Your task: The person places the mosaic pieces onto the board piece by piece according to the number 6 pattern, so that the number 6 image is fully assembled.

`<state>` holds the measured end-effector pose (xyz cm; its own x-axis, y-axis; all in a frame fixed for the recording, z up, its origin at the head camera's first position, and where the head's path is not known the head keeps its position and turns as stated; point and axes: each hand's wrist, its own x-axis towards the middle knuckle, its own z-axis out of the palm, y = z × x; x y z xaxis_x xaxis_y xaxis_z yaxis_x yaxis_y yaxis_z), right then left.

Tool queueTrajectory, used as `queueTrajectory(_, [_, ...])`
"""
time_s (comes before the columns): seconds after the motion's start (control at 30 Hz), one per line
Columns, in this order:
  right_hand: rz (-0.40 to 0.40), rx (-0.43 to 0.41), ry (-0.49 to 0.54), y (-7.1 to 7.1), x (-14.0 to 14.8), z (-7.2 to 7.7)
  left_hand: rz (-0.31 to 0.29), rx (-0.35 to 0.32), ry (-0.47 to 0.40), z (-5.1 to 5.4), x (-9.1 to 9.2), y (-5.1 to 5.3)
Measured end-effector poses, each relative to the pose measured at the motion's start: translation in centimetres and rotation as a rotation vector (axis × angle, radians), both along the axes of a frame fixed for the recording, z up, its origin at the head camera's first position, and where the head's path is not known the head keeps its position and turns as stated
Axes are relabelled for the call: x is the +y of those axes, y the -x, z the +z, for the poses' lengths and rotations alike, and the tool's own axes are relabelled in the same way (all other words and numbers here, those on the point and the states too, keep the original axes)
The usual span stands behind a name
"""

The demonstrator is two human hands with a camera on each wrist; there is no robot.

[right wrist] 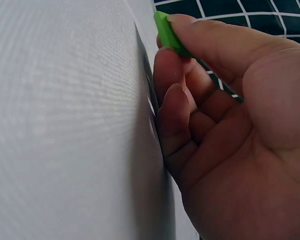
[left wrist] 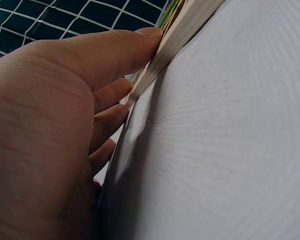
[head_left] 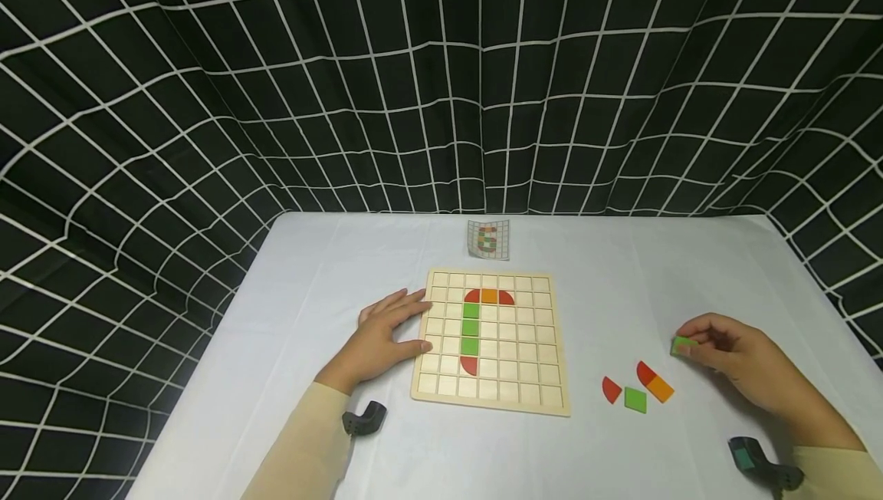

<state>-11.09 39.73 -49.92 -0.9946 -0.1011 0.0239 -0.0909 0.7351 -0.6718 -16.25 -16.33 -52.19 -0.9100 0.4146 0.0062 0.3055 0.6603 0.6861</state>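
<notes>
A wooden grid board (head_left: 517, 347) lies mid-table, with red quarter-round, orange square and green square tiles set in some cells. Along its left edge rests my left hand (head_left: 382, 337), thumb and fingertips touching the rim; the left wrist view shows the thumb on the board's side (left wrist: 162, 60). Off to the right, my right hand (head_left: 734, 350) pinches a green square tile (right wrist: 171, 37) between thumb and fingers, just above the cloth. Nearest to that hand are loose tiles: an orange square (head_left: 660, 389) against a red quarter-round (head_left: 645, 373), a green square (head_left: 635, 400) and another red quarter-round (head_left: 611, 390).
Behind the board lies a small printed card (head_left: 488, 240) with a gridded coloured pattern. A white cloth (head_left: 331, 254) covers the table. Black curtains with white grid lines (head_left: 483, 86) stand around the back and sides. Dark wrist devices (head_left: 364, 419) sit by both forearms.
</notes>
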Motion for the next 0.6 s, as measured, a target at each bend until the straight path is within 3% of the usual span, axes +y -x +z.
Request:
queueTrajectory(0.33, [-0.023, 0.022, 0.037, -0.16, -0.36, 0.26, 0.004, -0.002, 0.004, 0.06, 0.0, -0.04])
queueTrajectory(0.6, [0.003, 0.015, 0.166, -0.14, -0.91, 0.31, -0.011, 0.029, -0.03, 0.34, 0.05, -0.12])
